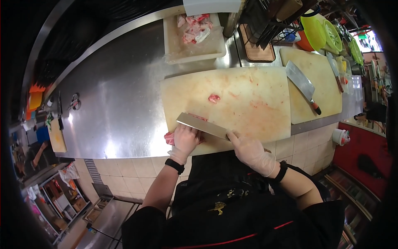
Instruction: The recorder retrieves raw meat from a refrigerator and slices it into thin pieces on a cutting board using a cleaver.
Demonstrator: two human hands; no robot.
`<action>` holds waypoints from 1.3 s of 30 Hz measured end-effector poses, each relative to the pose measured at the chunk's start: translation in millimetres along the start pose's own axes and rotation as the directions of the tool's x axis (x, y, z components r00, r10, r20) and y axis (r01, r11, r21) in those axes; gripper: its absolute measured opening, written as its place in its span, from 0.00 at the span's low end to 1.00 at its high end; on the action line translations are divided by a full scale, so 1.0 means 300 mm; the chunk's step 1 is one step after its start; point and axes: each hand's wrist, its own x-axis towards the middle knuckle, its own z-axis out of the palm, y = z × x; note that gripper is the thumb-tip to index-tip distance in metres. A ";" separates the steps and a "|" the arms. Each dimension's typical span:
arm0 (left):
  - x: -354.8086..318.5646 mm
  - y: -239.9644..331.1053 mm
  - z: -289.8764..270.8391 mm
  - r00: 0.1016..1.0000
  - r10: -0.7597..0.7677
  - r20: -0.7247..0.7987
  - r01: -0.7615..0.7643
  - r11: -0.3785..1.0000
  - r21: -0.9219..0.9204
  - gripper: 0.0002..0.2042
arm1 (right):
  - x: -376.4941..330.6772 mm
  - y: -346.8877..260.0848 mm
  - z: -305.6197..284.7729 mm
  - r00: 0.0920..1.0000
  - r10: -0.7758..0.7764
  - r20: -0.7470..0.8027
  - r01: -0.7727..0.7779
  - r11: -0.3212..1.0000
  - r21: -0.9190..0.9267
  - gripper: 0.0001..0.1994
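Note:
My right hand (250, 152), in a clear glove, is closed round a broad-bladed cleaver (202, 126). The blade slants up to the left above the near left part of a pale cutting board (265, 81). Under my gloved left hand (186, 139) lies a piece of raw meat (169, 138), pressed down by bent fingers close to the blade. Some red meat shows along the blade's far side, and the rest is hidden by the hand and the steel. A small scrap of meat (214, 98) sits apart, farther up the board.
Beyond the board stands a white tub (174, 45) of meat pieces. A second cutting board (317, 83) to the right carries another cleaver (302, 82) and a knife (334, 70). Scissors (74, 102) lie on the steel counter (120, 91). At the far left another person's arm (40, 153) shows.

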 end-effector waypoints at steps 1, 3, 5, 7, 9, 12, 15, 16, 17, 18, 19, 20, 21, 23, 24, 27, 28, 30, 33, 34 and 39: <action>0.001 0.001 0.001 1.000 0.000 0.001 0.000 1.000 -0.002 0.16 | -0.005 0.002 0.002 1.000 0.002 0.001 -0.002 1.000 0.000 0.24; 0.005 0.004 0.003 1.000 0.007 -0.005 -0.007 1.000 -0.030 0.17 | -0.015 0.010 0.007 1.000 -0.011 -0.026 0.012 0.999 0.035 0.24; 0.009 0.006 0.002 1.000 0.012 -0.014 -0.012 1.000 -0.027 0.17 | -0.016 0.006 0.000 1.000 -0.004 -0.017 0.004 0.999 0.043 0.23; 0.011 0.007 0.000 1.000 0.017 -0.024 -0.017 1.000 -0.024 0.17 | -0.013 0.002 -0.003 1.000 0.004 -0.008 -0.004 0.999 0.050 0.23; 0.011 0.005 -0.001 0.999 0.031 -0.027 -0.031 1.000 0.000 0.16 | -0.009 0.000 -0.002 1.000 0.009 0.026 -0.011 0.998 0.069 0.23; 0.004 0.002 0.001 1.000 0.024 -0.010 -0.024 1.000 0.006 0.15 | 0.000 -0.008 0.002 0.996 -0.005 -0.090 0.012 0.997 0.075 0.18; 0.008 0.006 -0.001 1.000 0.018 0.000 -0.018 1.000 -0.012 0.15 | 0.039 -0.013 -0.018 1.000 -0.012 -0.001 0.012 0.993 0.116 0.17; 0.013 0.006 -0.005 1.000 0.019 0.001 -0.019 1.000 -0.013 0.15 | 0.054 -0.016 -0.020 1.000 -0.010 -0.001 0.010 0.993 0.116 0.17; 0.018 0.006 -0.010 0.999 0.033 0.010 -0.033 0.999 -0.014 0.15 | 0.071 -0.021 -0.021 0.998 -0.004 0.055 -0.002 0.993 0.118 0.17; 0.022 0.006 -0.012 0.999 0.048 0.018 -0.047 0.999 -0.016 0.15 | 0.090 -0.026 -0.022 0.994 0.002 0.111 -0.015 0.993 0.120 0.16; 0.020 0.005 -0.008 0.999 0.048 0.020 -0.047 0.999 -0.015 0.15 | 0.112 -0.033 -0.021 0.994 0.001 0.111 -0.015 0.993 0.121 0.16; 0.016 0.004 0.002 0.999 0.037 -0.009 -0.037 0.999 -0.010 0.15 | 0.135 -0.040 -0.019 0.993 -0.032 0.118 0.016 0.991 0.136 0.16; 0.013 0.002 0.010 0.999 0.027 -0.037 -0.028 1.000 -0.005 0.15 | 0.156 -0.046 -0.016 0.990 -0.065 0.124 0.046 0.987 0.152 0.16; 0.004 -0.005 0.018 0.999 0.028 -0.028 -0.028 1.000 -0.013 0.15 | 0.192 -0.057 -0.002 0.992 -0.081 0.100 0.066 0.987 0.147 0.16; -0.001 -0.007 0.022 0.999 0.028 -0.022 -0.028 0.999 -0.020 0.15 | 0.197 -0.058 0.003 0.992 -0.098 0.075 0.087 0.986 0.140 0.17; -0.002 -0.006 0.024 0.999 0.005 -0.048 -0.005 1.000 -0.011 0.15 | 0.136 -0.010 -0.005 0.990 -0.081 0.111 0.061 0.982 0.177 0.17; -0.003 -0.007 0.021 0.999 0.001 -0.048 -0.002 1.000 -0.011 0.15 | 0.100 0.014 -0.011 0.990 -0.083 0.114 0.063 0.982 0.176 0.17; 0.000 -0.006 0.017 0.996 0.024 -0.083 -0.023 1.000 0.009 0.15 | 0.035 0.055 -0.024 0.987 -0.047 0.154 0.032 0.995 0.095 0.18; 0.010 0.004 0.001 0.999 0.003 -0.034 -0.003 1.000 0.013 0.16 | 0.018 0.070 0.000 0.996 -0.036 0.087 0.027 0.994 0.102 0.19; 0.007 0.004 0.000 0.999 0.004 -0.034 -0.003 1.000 0.013 0.16 | 0.032 0.060 0.007 0.996 -0.036 0.087 0.027 0.994 0.102 0.19; 0.015 0.003 0.019 0.993 0.035 -0.116 -0.036 0.999 -0.015 0.16 | 0.186 -0.046 0.024 0.995 -0.095 0.018 0.092 0.988 0.126 0.18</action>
